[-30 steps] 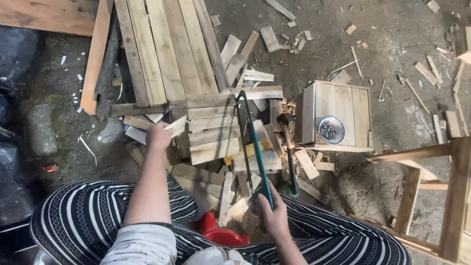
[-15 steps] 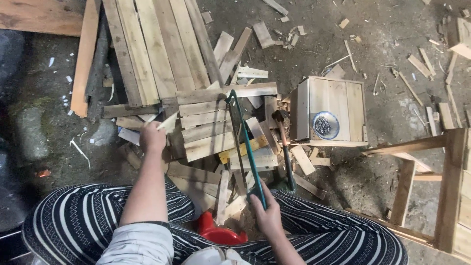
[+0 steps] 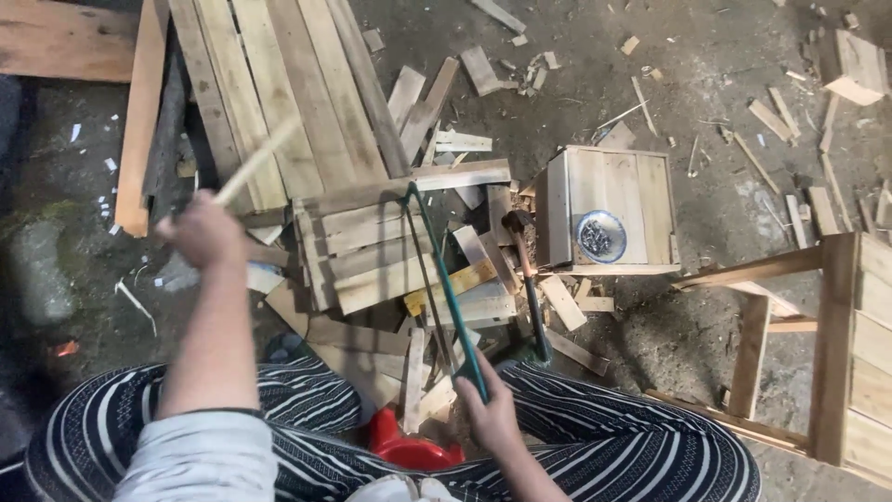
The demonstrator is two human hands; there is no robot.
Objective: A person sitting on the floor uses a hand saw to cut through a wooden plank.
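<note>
Landmark: small wooden box (image 3: 609, 209) on the dirt floor, a round dish of small metal pieces (image 3: 600, 234) resting on its top.

Right hand (image 3: 491, 416): below and left of the box, fingers wrapped fully round the handle of a green-framed saw (image 3: 446, 279), whose frame slants up toward the box's left side.

Left hand (image 3: 206, 231): far left of the box, fingers curled shut on a thin wooden strip (image 3: 255, 161), blurred, angled up to the right.

Stacked pallet slats (image 3: 372, 256): just left of the box, under the saw.

Hammer (image 3: 526, 279): beside the box's left wall, head uppermost.

Red container (image 3: 409, 448): below the slats, between the striped knees.
</note>
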